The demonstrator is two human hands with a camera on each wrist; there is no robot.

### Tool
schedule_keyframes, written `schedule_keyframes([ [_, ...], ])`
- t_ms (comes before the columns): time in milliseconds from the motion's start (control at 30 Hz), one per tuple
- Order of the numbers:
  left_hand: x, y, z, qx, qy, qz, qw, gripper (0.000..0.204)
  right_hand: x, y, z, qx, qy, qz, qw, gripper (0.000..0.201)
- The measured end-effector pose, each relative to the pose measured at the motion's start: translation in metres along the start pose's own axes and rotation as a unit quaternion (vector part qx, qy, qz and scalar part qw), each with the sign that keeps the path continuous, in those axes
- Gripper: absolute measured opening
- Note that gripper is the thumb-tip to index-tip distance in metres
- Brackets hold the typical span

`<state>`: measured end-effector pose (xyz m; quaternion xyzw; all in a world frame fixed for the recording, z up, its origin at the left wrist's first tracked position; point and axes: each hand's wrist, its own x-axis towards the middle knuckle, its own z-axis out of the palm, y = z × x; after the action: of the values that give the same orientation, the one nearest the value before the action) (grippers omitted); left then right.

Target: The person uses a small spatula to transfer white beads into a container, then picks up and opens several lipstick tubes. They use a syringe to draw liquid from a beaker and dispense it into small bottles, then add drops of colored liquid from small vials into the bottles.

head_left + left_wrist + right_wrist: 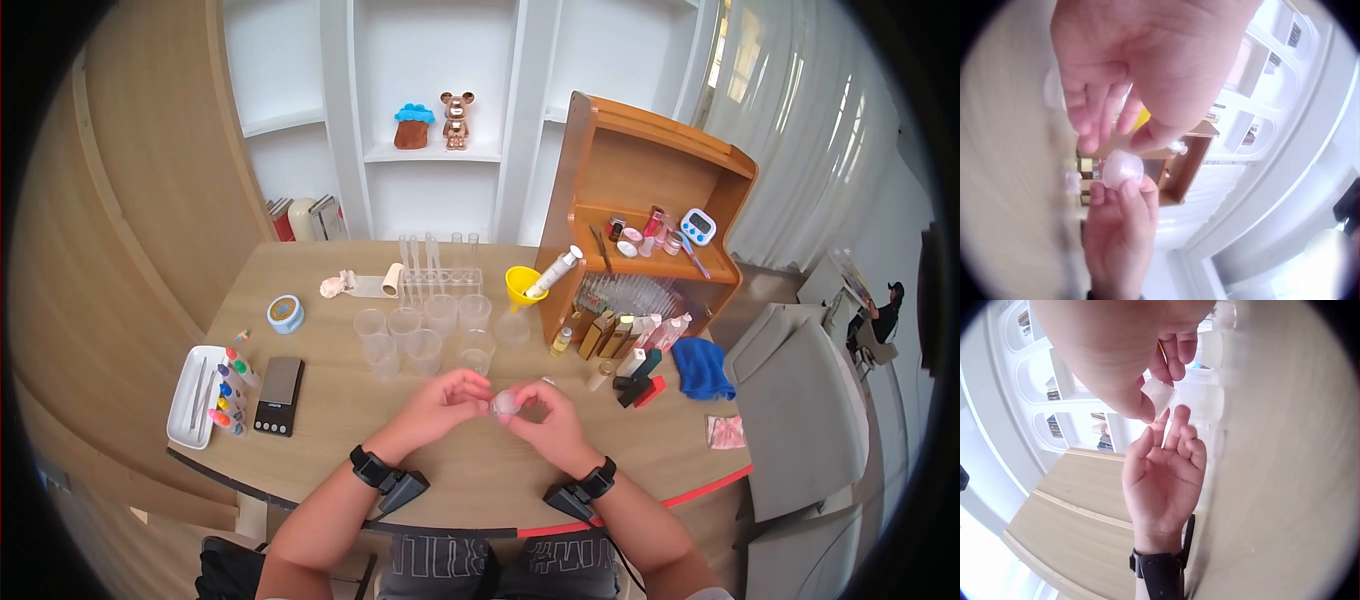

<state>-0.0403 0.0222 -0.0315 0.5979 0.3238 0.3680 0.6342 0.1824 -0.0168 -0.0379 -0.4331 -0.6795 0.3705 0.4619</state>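
Over the front middle of the table, my right hand pinches a small translucent plastic cup between thumb and fingers. The left wrist view shows this cup tapering, with the right thumb against its side. My left hand is just left of the cup, its fingers loosely bent and holding nothing. In the right wrist view the left palm faces up with its fingertips close by the cup. Several clear plastic cups stand just beyond both hands.
Behind the cups is a rack of glass tubes. A yellow funnel stands near the wooden cabinet, with small boxes in front. At left are a black scale, coloured-cap bottles and a white tray. A blue cloth lies right.
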Motion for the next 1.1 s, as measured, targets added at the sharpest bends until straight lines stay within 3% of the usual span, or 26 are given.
schedule_keyframes([
  [133,0.002,-0.014,0.005,-0.165,-0.079,-0.04,0.982,0.029,0.0,0.01,0.001,0.102,0.029,-0.001,0.994,0.028],
  [233,0.0,-0.02,0.013,-0.264,-0.087,-0.059,0.959,0.03,-0.002,0.009,0.002,0.099,0.023,-0.003,0.995,0.027],
  [433,0.001,-0.025,0.014,-0.328,-0.111,-0.055,0.937,0.03,-0.001,-0.001,0.003,0.115,0.017,-0.025,0.993,0.025],
  [933,0.001,-0.019,0.013,-0.414,-0.166,-0.098,0.89,0.043,-0.002,-0.002,0.001,0.167,-0.031,-0.004,0.985,0.016],
  [1100,-0.001,-0.024,0.015,-0.337,-0.13,-0.052,0.931,0.033,-0.002,-0.001,0.002,0.058,0.02,-0.049,0.997,0.019],
])
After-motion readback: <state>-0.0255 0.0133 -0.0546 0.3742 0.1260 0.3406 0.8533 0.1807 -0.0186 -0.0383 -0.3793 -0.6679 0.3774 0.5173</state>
